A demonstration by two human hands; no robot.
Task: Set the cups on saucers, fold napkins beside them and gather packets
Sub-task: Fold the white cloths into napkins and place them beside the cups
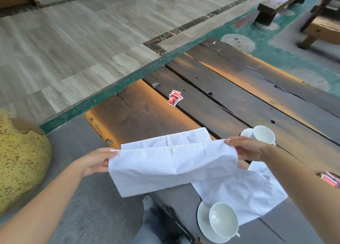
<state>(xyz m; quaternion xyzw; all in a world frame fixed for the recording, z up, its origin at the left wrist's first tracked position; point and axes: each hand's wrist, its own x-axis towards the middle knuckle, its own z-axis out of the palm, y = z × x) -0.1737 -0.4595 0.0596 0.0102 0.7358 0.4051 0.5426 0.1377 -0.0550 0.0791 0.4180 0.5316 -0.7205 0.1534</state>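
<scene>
A white napkin (pixel 171 162) is stretched in the air above the near end of the wooden table (pixel 239 89). My left hand (pixel 95 162) pinches its left corner and my right hand (pixel 246 148) pinches its right corner. A second white napkin (pixel 244 192) lies flat on the table below. One white cup (pixel 223 219) stands on a saucer (pixel 202 221) at the near edge. Another cup (pixel 264 134) sits on a saucer (pixel 246 132) just behind my right hand. A small pile of red packets (pixel 174 97) lies further out on the table.
More red packets (pixel 329 180) show beside my right forearm at the right edge. A yellow speckled cushion (pixel 20 162) sits at the left on the grey floor. Dark wooden benches (pixel 279 2) stand at the far right. My leg (pixel 150 223) is below the table edge.
</scene>
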